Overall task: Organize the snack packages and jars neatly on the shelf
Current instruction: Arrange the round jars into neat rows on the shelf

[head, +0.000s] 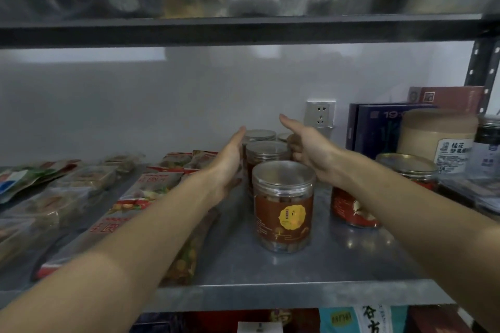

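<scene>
The person stands close to the metal shelf (270,267) and reaches with both arms into the middle of it. There the jars stand in a row going back toward the wall: a brown-label jar (284,211) in front, a second jar (266,153) behind it, and two more lids (260,134) further back.

The left hand (228,162) is flat, with straight fingers, and lies along the left side of the row near the second jar. The right hand (308,151) comes from the other side. One finger points forward and the others bend near the jar's right side, but I cannot tell if they really hold it.

To me this looks like the step of squaring the back jars into one line. I think it goes best if both palms press gently and evenly from the two sides, low on the jar bodies and not on the lids, so that nothing tips. The flat snack packages (130,197) lie just beside the left wrist, so this arm should stay lifted and not drag them. The right forearm passes in front of a red-label jar (349,211); that elbow needs some care too.
</scene>
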Action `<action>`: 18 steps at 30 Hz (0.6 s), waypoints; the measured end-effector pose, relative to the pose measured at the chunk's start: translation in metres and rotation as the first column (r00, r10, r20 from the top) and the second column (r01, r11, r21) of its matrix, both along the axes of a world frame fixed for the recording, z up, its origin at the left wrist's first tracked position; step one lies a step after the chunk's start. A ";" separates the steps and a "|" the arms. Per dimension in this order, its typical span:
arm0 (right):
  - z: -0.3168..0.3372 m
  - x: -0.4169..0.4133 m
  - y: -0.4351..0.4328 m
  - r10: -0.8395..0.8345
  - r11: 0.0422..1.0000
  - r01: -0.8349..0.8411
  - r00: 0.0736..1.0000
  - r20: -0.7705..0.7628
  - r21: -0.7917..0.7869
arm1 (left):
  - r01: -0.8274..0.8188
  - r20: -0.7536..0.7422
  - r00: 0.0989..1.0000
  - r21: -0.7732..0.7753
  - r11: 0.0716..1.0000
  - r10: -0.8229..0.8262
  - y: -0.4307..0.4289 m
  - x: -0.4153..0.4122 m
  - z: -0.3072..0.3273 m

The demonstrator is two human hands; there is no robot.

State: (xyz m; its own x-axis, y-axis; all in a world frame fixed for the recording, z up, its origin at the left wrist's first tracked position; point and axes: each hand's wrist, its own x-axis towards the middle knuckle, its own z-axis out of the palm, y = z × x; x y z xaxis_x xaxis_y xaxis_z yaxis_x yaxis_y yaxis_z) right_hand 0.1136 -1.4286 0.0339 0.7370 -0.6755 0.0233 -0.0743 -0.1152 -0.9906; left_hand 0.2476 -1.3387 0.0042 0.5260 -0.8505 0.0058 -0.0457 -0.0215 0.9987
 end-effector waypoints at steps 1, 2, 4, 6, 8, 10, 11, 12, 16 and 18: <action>0.003 0.001 -0.004 -0.002 1.000 0.002 1.000 -0.004 0.003 | -0.038 0.025 0.999 0.011 0.999 0.038 -0.002 0.008 0.002; 0.007 0.005 -0.010 -0.002 1.000 0.002 1.000 -0.011 -0.008 | -0.074 0.048 0.996 0.019 0.997 0.073 -0.003 0.016 0.003; 0.016 0.015 -0.017 -0.010 0.999 0.009 1.000 -0.018 -0.050 | -0.119 0.070 0.991 0.029 0.992 0.117 -0.008 0.031 0.005; 0.021 0.026 -0.028 -0.015 0.998 0.013 0.999 -0.037 -0.066 | -0.126 0.073 0.990 0.034 0.991 0.124 -0.015 0.040 0.006; 0.023 0.037 -0.037 -0.005 0.996 -0.002 0.997 -0.079 -0.089 | -0.108 0.053 0.993 0.035 0.994 0.106 -0.025 0.044 0.007; 0.021 0.047 -0.044 0.010 0.994 -0.024 0.992 -0.126 -0.108 | -0.079 0.023 0.997 0.019 0.997 0.079 -0.037 0.048 0.008; 0.020 0.051 -0.047 0.022 0.993 -0.038 0.989 -0.147 -0.108 | -0.057 0.009 0.998 0.013 0.998 0.057 -0.043 0.049 0.008; 0.018 0.055 -0.049 0.033 0.993 -0.050 0.986 -0.161 -0.105 | -0.031 -0.002 1.000 0.008 0.999 0.031 -0.048 0.049 0.007; 0.014 0.062 -0.060 0.022 0.993 -0.041 0.987 -0.161 -0.113 | 0.011 -0.022 1.000 -0.011 1.000 -0.011 -0.062 0.054 -0.001; 0.013 0.063 -0.064 0.024 0.992 -0.045 0.985 -0.170 -0.117 | 0.024 -0.008 1.000 -0.003 1.000 -0.024 -0.063 0.057 -0.002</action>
